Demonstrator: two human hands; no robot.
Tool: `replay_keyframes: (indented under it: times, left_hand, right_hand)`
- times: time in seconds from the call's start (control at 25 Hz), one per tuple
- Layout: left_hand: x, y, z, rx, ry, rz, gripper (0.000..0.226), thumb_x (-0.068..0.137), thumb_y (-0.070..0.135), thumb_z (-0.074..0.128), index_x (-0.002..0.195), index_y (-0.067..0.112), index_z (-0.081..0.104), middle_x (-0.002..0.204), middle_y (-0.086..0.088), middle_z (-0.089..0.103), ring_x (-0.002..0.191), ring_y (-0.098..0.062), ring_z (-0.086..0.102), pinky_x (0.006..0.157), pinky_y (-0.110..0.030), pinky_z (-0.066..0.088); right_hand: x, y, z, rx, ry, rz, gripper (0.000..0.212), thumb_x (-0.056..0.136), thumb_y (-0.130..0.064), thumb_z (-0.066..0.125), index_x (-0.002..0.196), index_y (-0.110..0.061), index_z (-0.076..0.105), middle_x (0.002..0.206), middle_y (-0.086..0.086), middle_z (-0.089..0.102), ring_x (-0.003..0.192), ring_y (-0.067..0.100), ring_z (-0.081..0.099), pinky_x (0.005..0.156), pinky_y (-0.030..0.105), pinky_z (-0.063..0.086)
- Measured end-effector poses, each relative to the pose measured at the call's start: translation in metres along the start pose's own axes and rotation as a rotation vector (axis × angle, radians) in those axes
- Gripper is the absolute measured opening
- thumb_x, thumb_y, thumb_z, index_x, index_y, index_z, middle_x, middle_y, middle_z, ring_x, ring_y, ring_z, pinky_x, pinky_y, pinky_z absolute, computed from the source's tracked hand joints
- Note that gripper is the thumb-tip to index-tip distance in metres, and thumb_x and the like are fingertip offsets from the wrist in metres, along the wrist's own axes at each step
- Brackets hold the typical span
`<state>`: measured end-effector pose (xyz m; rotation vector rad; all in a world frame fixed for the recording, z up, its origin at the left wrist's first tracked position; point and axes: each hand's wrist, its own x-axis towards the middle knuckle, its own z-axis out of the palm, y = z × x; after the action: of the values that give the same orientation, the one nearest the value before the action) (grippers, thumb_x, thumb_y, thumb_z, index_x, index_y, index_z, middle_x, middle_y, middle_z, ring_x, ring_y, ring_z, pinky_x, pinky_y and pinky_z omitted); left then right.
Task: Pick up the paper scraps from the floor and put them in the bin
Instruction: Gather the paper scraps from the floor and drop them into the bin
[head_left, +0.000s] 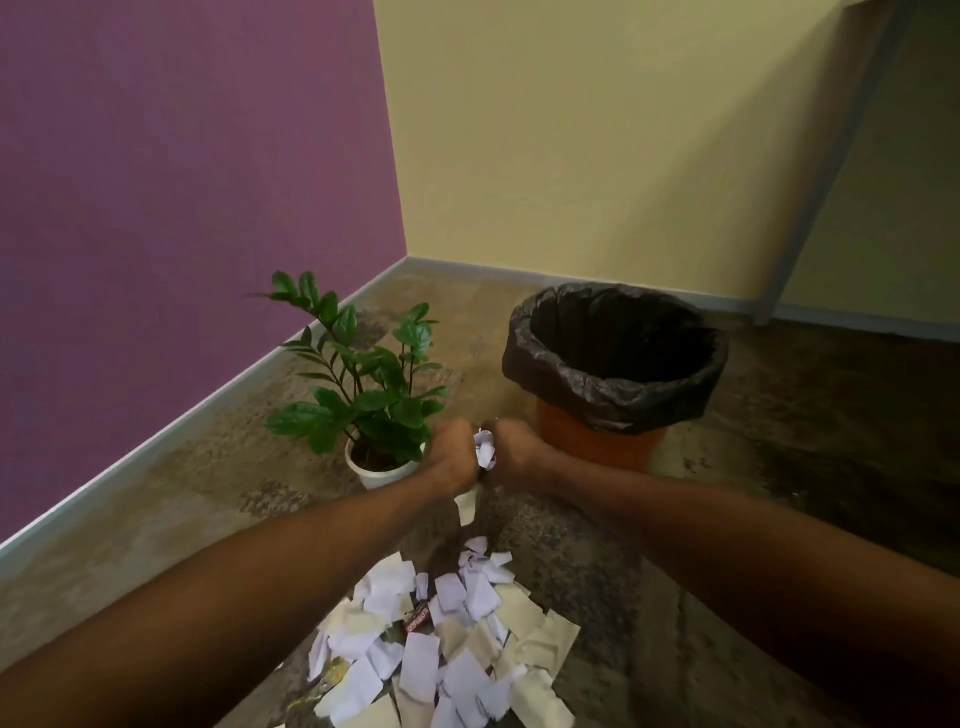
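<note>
My left hand (453, 457) and my right hand (514, 452) are cupped together above the floor, holding a bunch of white paper scraps (484, 451) between them. One scrap (466, 506) hangs or falls just below the hands. The hands are a little in front and to the left of the orange bin (602, 447), which has a black bag (618, 400) folded over its rim. A heap of white and cream paper scraps (441, 644) lies on the floor below my forearms.
A green potted plant (363, 379) in a white pot (379, 473) stands left of the hands, close to them. A purple wall runs along the left and a yellow wall stands behind the bin. Mottled floor spreads around.
</note>
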<state>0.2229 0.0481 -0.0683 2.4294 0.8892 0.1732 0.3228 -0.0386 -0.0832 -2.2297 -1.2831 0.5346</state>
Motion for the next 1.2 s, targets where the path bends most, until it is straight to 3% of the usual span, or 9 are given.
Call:
replay_keyframes:
  times: [0.12, 0.28, 0.44, 0.56, 0.76, 0.88, 0.96, 1.12, 1.2]
  left_hand:
    - [0.005, 0.021, -0.035, 0.040, 0.050, 0.062, 0.026, 0.099, 0.022, 0.061, 0.103, -0.003, 0.067, 0.109, -0.019, 0.070, 0.093, -0.025, 0.064, 0.075, -0.037, 0.049]
    - [0.016, 0.062, -0.085, 0.037, 0.187, 0.144, 0.024, 0.097, 0.021, 0.064, 0.104, -0.001, 0.071, 0.107, -0.019, 0.073, 0.099, -0.030, 0.070, 0.089, -0.045, 0.058]
    - [0.022, 0.109, -0.106, -0.030, 0.370, 0.256, 0.018, 0.096, 0.021, 0.064, 0.093, 0.007, 0.074, 0.097, -0.012, 0.074, 0.087, -0.023, 0.069, 0.073, -0.035, 0.057]
    - [0.028, 0.135, -0.104, -0.086, 0.463, 0.376, 0.023, 0.097, 0.021, 0.059, 0.089, 0.007, 0.075, 0.090, -0.012, 0.073, 0.084, -0.024, 0.069, 0.068, -0.037, 0.053]
    - [0.036, 0.160, -0.066, -0.200, 0.494, 0.499, 0.026, 0.097, 0.018, 0.053, 0.115, 0.015, 0.071, 0.092, -0.001, 0.056, 0.083, -0.015, 0.056, 0.070, -0.024, 0.038]
    - [0.043, 0.167, -0.045, -0.239, 0.440, 0.544, 0.034, 0.096, 0.022, 0.048, 0.124, 0.019, 0.068, 0.094, 0.000, 0.056, 0.087, -0.018, 0.058, 0.072, -0.027, 0.043]
    - [0.052, 0.170, -0.035, -0.247, 0.395, 0.536, 0.034, 0.095, 0.026, 0.048, 0.121, 0.022, 0.070, 0.100, -0.001, 0.062, 0.093, -0.020, 0.062, 0.075, -0.031, 0.050]
    - [0.070, 0.170, -0.015, -0.217, 0.417, 0.518, 0.023, 0.092, 0.010, 0.061, 0.111, 0.017, 0.072, 0.102, 0.000, 0.063, 0.090, -0.015, 0.058, 0.066, -0.007, 0.036]
    - [0.078, 0.168, -0.011, -0.207, 0.361, 0.543, 0.023, 0.090, 0.008, 0.064, 0.111, 0.012, 0.071, 0.107, -0.007, 0.067, 0.094, -0.019, 0.059, 0.075, -0.018, 0.042]
  right_hand:
    - [-0.002, -0.025, -0.033, -0.040, 0.080, -0.032, 0.042, 0.079, -0.014, 0.083, 0.119, -0.005, 0.070, 0.117, 0.014, 0.072, 0.111, 0.027, 0.068, 0.089, 0.030, 0.051]
    - [-0.004, -0.055, -0.083, -0.015, 0.268, -0.052, 0.047, 0.076, -0.010, 0.085, 0.118, -0.002, 0.065, 0.120, 0.017, 0.070, 0.111, 0.030, 0.067, 0.086, 0.033, 0.052]
    - [-0.006, -0.061, -0.128, 0.079, 0.495, -0.109, 0.036, 0.074, -0.007, 0.081, 0.108, -0.005, 0.066, 0.108, 0.011, 0.066, 0.094, 0.024, 0.065, 0.071, 0.030, 0.047]
    - [-0.005, -0.048, -0.154, 0.001, 0.576, -0.160, 0.042, 0.080, -0.015, 0.080, 0.117, -0.010, 0.060, 0.110, 0.004, 0.051, 0.089, 0.015, 0.051, 0.070, 0.023, 0.043]
    - [-0.011, -0.001, -0.180, -0.084, 0.610, -0.144, 0.026, 0.089, -0.030, 0.062, 0.109, -0.025, 0.047, 0.100, -0.009, 0.043, 0.087, 0.019, 0.054, 0.061, 0.021, 0.037]
    - [-0.016, 0.024, -0.180, -0.198, 0.619, -0.175, 0.032, 0.085, -0.031, 0.061, 0.111, -0.027, 0.043, 0.103, -0.008, 0.038, 0.086, 0.018, 0.054, 0.061, 0.023, 0.040]
    - [-0.017, 0.038, -0.178, -0.211, 0.613, -0.147, 0.036, 0.085, -0.029, 0.063, 0.115, -0.023, 0.045, 0.104, -0.005, 0.037, 0.086, 0.022, 0.056, 0.066, 0.031, 0.045]
    - [-0.016, 0.063, -0.176, -0.201, 0.543, -0.098, 0.045, 0.085, -0.026, 0.065, 0.126, -0.019, 0.048, 0.116, 0.001, 0.042, 0.100, 0.028, 0.056, 0.079, 0.037, 0.047]
    - [-0.015, 0.073, -0.174, -0.221, 0.483, -0.023, 0.057, 0.086, -0.021, 0.071, 0.137, -0.018, 0.046, 0.130, 0.010, 0.045, 0.112, 0.032, 0.056, 0.091, 0.043, 0.052]
